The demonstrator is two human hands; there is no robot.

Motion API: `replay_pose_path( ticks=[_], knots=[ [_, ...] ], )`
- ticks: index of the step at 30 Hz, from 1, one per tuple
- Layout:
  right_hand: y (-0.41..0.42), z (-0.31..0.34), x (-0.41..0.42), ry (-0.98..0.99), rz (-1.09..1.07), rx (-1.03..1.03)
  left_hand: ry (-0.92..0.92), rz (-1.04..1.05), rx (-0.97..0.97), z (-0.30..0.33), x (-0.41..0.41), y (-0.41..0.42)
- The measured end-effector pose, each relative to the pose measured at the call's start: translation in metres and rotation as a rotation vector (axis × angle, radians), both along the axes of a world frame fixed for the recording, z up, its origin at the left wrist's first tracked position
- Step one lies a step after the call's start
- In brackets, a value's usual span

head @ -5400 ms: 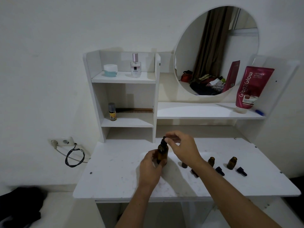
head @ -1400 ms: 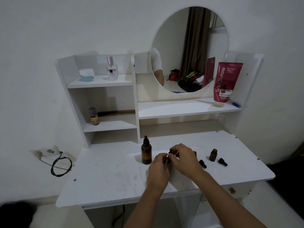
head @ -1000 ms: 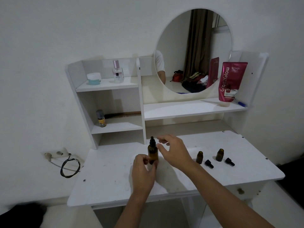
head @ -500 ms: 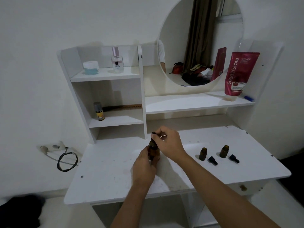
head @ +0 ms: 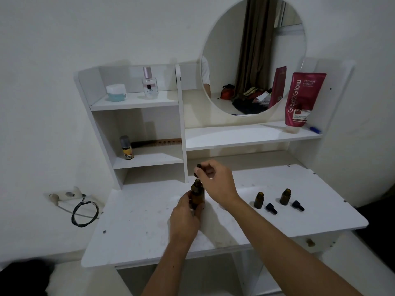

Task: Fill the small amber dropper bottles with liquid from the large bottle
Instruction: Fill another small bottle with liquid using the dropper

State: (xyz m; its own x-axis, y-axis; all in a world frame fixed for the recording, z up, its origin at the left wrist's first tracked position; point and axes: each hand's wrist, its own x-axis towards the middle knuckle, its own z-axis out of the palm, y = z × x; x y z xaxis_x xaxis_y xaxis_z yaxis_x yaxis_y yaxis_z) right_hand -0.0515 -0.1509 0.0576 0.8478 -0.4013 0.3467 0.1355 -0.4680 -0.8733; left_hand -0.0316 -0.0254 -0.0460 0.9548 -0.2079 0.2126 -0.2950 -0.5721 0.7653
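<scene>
Gripping the one large amber bottle [head: 197,195] upright on the white vanity table [head: 136,221], your left hand [head: 185,218] steadies it while your right hand [head: 215,184] pinches its black dropper cap [head: 197,169] just above; right of them stand two small amber dropper bottles [head: 258,200], open, with two black caps [head: 271,207] beside

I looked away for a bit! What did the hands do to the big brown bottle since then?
The right hand took hold of the dropper cap and lifted it off the big bottle. The left hand kept holding the bottle on the table. The two small bottles and their caps stayed put.
</scene>
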Motion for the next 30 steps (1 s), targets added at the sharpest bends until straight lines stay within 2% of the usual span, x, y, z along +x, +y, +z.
replay_pose_path(
  ticks=[6, 12, 16, 22, 30],
  knots=[
    [-0.010, 0.042, -0.020, -0.181, -0.009, 0.074, 0.057, 0.037, -0.059, 0.005, -0.014, 0.003],
    [-0.044, 0.054, -0.060, -0.283, -0.034, 0.114, 0.061, 0.187, -0.268, 0.006, -0.050, -0.008],
    [-0.082, 0.042, -0.088, -0.258, -0.102, 0.122, 0.034, 0.068, -0.340, -0.002, -0.070, -0.036],
    [-0.128, 0.017, -0.116, -0.170, -0.267, 0.133, 0.037, -0.232, -0.292, 0.001, -0.081, -0.095],
    [-0.150, 0.004, -0.118, -0.133, -0.279, 0.122, 0.069, -0.273, -0.179, 0.004, -0.070, -0.139]
  ],
)
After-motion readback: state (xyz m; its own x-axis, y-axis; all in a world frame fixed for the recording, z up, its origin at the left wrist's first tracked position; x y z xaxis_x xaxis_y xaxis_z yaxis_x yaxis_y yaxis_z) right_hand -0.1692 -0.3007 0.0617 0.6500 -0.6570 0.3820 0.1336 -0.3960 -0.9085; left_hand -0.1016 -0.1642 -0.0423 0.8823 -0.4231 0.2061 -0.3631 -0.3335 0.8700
